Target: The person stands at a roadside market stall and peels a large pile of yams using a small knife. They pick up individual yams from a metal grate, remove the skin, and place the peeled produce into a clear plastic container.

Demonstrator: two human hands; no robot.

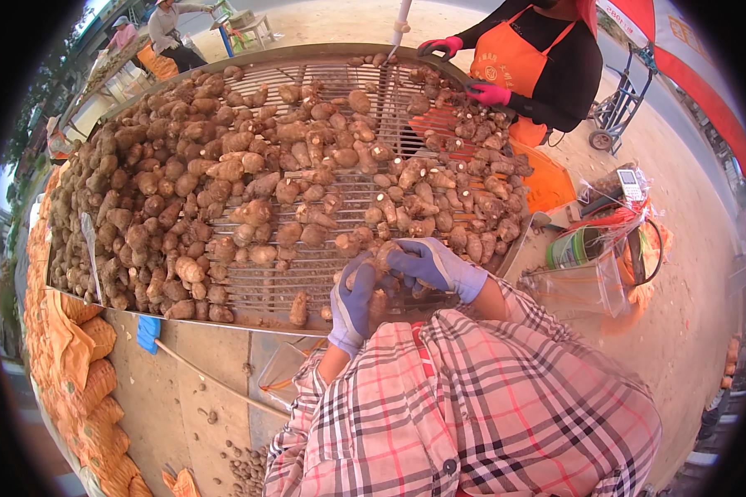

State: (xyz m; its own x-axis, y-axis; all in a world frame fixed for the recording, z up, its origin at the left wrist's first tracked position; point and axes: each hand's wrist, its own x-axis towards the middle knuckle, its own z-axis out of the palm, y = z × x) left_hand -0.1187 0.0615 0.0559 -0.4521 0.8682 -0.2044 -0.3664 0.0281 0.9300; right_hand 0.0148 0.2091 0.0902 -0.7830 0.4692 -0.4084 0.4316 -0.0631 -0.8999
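My left hand [354,305] and my right hand [434,267], both in blue-and-white work gloves, meet over the near edge of a slatted metal sorting table [267,291]. Between their fingers is a brown taro corm [385,255], gripped by both. Another corm [378,303] lies just below, between the hands. Many brown taro corms [161,180] are heaped on the table's left side. Smaller ones, some with pale cut spots, form a pile [423,199] beyond my right hand. A single corm [298,309] lies near the front edge, left of my left hand.
Across the table stands a co-worker in an orange apron [510,59] and pink gloves. Filled orange mesh sacks [96,385] line the left. A blue-headed broom [149,334] leans below the table. At right are a green bucket [569,250], a plastic crate [587,286] and a hand truck [625,102].
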